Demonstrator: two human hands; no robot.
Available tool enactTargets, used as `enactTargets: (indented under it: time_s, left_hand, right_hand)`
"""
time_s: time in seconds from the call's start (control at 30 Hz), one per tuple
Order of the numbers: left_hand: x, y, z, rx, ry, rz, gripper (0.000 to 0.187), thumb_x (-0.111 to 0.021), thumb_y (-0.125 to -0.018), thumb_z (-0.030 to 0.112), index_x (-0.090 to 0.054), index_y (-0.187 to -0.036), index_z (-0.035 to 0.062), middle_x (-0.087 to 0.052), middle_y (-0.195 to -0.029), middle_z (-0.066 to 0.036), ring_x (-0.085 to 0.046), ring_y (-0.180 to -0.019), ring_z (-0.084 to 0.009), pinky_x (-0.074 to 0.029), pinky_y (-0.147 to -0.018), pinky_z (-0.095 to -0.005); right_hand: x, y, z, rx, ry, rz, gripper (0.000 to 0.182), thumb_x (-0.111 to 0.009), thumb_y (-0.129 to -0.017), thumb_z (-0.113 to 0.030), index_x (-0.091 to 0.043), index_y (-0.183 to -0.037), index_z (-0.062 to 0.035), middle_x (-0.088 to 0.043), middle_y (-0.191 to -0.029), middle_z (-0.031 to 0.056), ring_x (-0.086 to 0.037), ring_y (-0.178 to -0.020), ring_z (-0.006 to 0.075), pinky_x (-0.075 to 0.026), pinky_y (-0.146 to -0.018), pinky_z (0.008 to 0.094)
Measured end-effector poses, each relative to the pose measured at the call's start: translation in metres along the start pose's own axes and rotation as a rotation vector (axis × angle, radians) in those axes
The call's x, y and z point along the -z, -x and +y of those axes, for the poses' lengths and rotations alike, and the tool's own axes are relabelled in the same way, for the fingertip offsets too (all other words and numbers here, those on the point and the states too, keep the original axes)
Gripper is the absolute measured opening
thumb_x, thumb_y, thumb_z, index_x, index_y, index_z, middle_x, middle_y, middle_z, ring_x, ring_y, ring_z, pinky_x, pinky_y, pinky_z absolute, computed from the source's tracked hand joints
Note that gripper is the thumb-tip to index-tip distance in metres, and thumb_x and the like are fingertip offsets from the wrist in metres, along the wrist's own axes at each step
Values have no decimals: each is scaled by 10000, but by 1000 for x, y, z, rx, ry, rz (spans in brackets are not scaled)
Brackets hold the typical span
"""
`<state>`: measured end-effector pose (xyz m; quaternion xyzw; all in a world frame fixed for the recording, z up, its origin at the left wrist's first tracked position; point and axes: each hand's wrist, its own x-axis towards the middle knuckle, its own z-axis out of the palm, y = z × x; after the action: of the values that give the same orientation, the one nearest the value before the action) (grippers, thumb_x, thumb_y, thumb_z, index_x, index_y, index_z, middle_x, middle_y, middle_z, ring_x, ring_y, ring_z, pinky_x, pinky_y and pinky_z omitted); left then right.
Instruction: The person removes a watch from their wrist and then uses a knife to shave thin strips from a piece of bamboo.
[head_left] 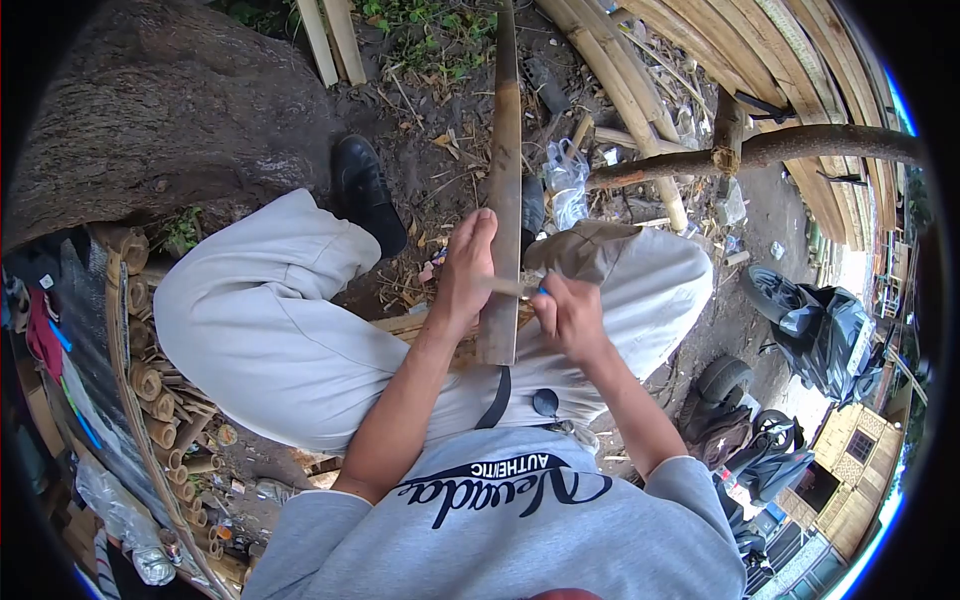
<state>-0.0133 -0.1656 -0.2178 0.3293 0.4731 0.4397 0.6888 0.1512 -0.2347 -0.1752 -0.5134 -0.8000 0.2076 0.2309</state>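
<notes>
A long split bamboo slat (506, 180) runs from the top of the view down to my lap, its near end between my thighs. My left hand (467, 268) grips its left edge, with one digit stretched forward along it and the other fingers mostly hidden. On the right side, my right hand (571, 315) is closed around the handle of a small knife (512, 288), with a bit of blue showing at the grip. The knife's blurred blade lies across the slat, level with my left hand.
A thick tree trunk (170, 120) stands on the left, above stacked bamboo poles (160, 407). Bamboo lengths (610, 75) and a branch (780, 150) are at upper right. Parked motorcycles (825, 325) stand right. A plastic bag (567, 185) lies on the littered ground.
</notes>
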Motion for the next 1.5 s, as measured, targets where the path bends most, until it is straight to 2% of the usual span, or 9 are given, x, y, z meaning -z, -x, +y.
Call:
enactTargets:
  time_s: [0.07, 0.23, 0.33, 0.5, 0.63, 0.87, 1.13, 1.33, 1.5]
  left_hand:
    - [-3, 5, 7, 22, 1, 22, 360, -428, -1091, 327, -513, -910, 28, -438, -801, 35, -401, -772, -95, -382, -732, -285]
    - [-1, 9, 28, 155, 59, 120, 442, -455, -1084, 359, -602, -1159, -51, -616, -1030, -46, -517, -958, -115, -416, -907, -276]
    - [0, 3, 3, 79, -43, 184, 411, -454, -1085, 360, -598, -1068, -25, -575, -957, -13, -488, -912, -105, -414, -864, -283]
    - [0, 8, 12, 49, 5, 22, 396, -442, -1089, 362, -544, -949, 6, -486, -861, -8, -443, -846, -119, -394, -811, -293]
    - [-2, 7, 22, 86, -7, 91, 351, -426, -1094, 326, -543, -951, 27, -471, -848, -2, -435, -831, -104, -391, -798, -279]
    - [0, 7, 4, 94, 11, -19, 372, -428, -1092, 333, -597, -1104, 2, -576, -968, -37, -506, -928, -124, -413, -885, -284]
    - [-4, 19, 43, 158, 82, 138, 374, -433, -1091, 340, -590, -1070, 1, -558, -943, -17, -487, -896, -99, -404, -841, -254]
    - [0, 16, 10, 117, 6, 45, 369, -420, -1095, 351, -543, -979, 23, -428, -850, 20, -382, -810, -97, -376, -775, -260]
    - [-2, 16, 25, 123, 86, 56, 388, -415, -1098, 375, -529, -961, 30, -387, -834, 35, -351, -792, -93, -369, -754, -264]
  right_hand:
    - [-7, -17, 20, -321, 6, 50, 431, -588, -984, -421, -464, -762, -73, -523, -656, 102, -578, -549, 333, -451, -507, 446]
    - [3, 1, -13, 65, -71, 21, 387, -519, -1035, -357, -497, -786, -63, -561, -633, 140, -581, -551, 385, -454, -508, 464]
    - [6, -4, -9, 133, -94, -52, 385, -518, -1034, -360, -501, -794, -59, -568, -633, 148, -586, -566, 397, -456, -516, 474]
    - [-14, -40, 38, -366, 101, 24, 383, -594, -994, -360, -481, -788, -57, -551, -650, 131, -589, -578, 386, -452, -523, 478]
    - [0, -19, -4, -36, -36, 5, 332, -584, -1004, -301, -489, -795, -62, -550, -636, 133, -593, -582, 382, -460, -525, 467]
    - [-6, -80, 69, -363, 196, 48, 327, -536, -1041, -315, -531, -849, -51, -602, -615, 213, -622, -589, 432, -464, -520, 516]
    - [5, -76, 47, -43, 97, -11, 374, -463, -1059, -326, -507, -815, -46, -553, -629, 212, -590, -584, 434, -432, -544, 511]
    - [-19, -146, 151, -266, 425, -31, 431, -414, -1069, -436, -579, -921, -66, -648, -688, 233, -643, -637, 453, -504, -546, 543]
    - [-23, -194, 179, -270, 257, 45, 546, -327, -1087, -453, -616, -952, -10, -616, -733, 305, -603, -743, 535, -480, -656, 580]
